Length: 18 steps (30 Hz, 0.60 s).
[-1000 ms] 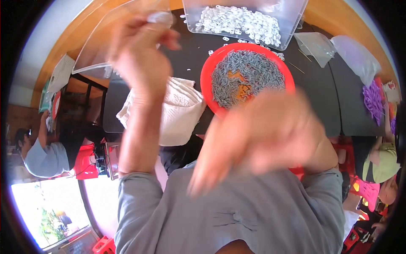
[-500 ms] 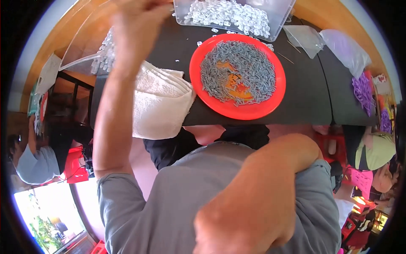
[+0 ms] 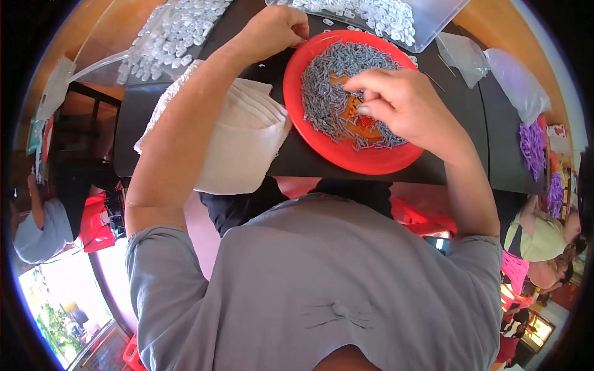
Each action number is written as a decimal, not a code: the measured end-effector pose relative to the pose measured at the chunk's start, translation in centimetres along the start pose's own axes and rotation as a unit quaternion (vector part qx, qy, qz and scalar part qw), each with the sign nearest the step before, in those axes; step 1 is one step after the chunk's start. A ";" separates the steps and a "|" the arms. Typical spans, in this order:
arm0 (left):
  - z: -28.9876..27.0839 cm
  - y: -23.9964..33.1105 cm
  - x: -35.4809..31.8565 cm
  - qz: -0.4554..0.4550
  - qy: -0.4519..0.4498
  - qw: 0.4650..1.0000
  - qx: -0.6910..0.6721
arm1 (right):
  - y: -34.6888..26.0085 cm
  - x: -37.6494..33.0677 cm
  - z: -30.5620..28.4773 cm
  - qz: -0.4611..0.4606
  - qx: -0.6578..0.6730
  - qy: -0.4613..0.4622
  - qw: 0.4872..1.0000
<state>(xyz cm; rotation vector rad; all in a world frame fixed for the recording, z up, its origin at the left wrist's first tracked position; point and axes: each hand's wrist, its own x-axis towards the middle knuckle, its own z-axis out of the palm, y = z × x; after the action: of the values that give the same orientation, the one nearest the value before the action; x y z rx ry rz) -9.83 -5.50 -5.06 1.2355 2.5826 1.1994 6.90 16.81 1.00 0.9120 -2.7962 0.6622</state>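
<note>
A red plate (image 3: 352, 159) holds a heap of small grey screw-like pieces (image 3: 325, 96), with its orange printed middle partly bare. Over the right part of the plate hovers my right hand (image 3: 408, 105), fingers curled, thumb and forefinger apart, nothing visible between them. My left hand (image 3: 275, 28) is beyond the plate's far left rim, low over the black table. Its fingers are bent down and closed; whatever they grip is hidden. Small clear plastic pieces (image 3: 383, 21) fill a transparent bin (image 3: 427, 37) at the back, and a few lie loose beside it.
Folded white towels (image 3: 238, 148) lie beneath my left forearm. Another batch of clear pieces (image 3: 179, 28) sits in a clear container at the far left. Plastic bags (image 3: 516, 80), thin sticks (image 3: 436, 81) and purple strands (image 3: 532, 145) are on the right. Other people sit at both sides.
My right hand has risen from in front of my chest to above the plate. My left hand has shifted right, down toward the table beside the bin.
</note>
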 end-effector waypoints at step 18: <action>0.7 -0.4 -0.5 0.003 0.086 0.994 0.068 | 1.0 2.3 2.4 -0.012 -0.033 0.052 0.998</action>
<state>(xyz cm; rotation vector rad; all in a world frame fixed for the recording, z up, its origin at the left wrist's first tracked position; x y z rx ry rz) -9.54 -5.55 -5.91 1.2130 2.8304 1.1977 4.48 15.29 -0.95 0.8712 -2.6953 0.5925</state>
